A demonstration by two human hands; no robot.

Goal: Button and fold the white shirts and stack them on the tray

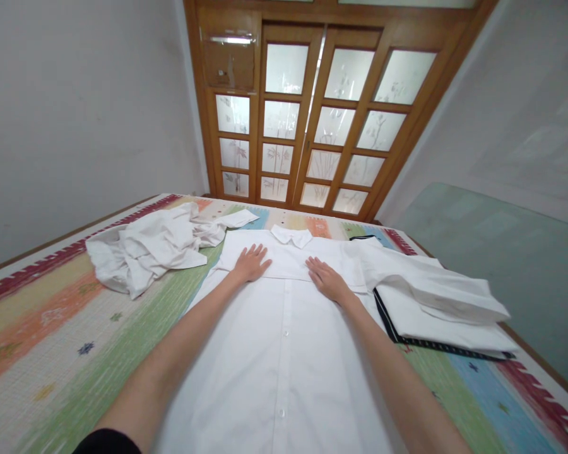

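Observation:
A white button-up shirt lies spread out front side up, its collar at the far end and its button strip running toward me. My left hand rests flat on the upper chest left of the collar, fingers apart. On the other side of the strip, my right hand also lies flat on the fabric with its fingers stretched out. The shirt's right sleeve extends over a folded white stack. Where the left sleeve lies is hard to make out.
To the left is a crumpled white garment. A folded white stack with a black dotted edge sits at the right. Underneath is a striped colourful cloth. Wooden doors with frosted panes stand beyond, with walls on both sides.

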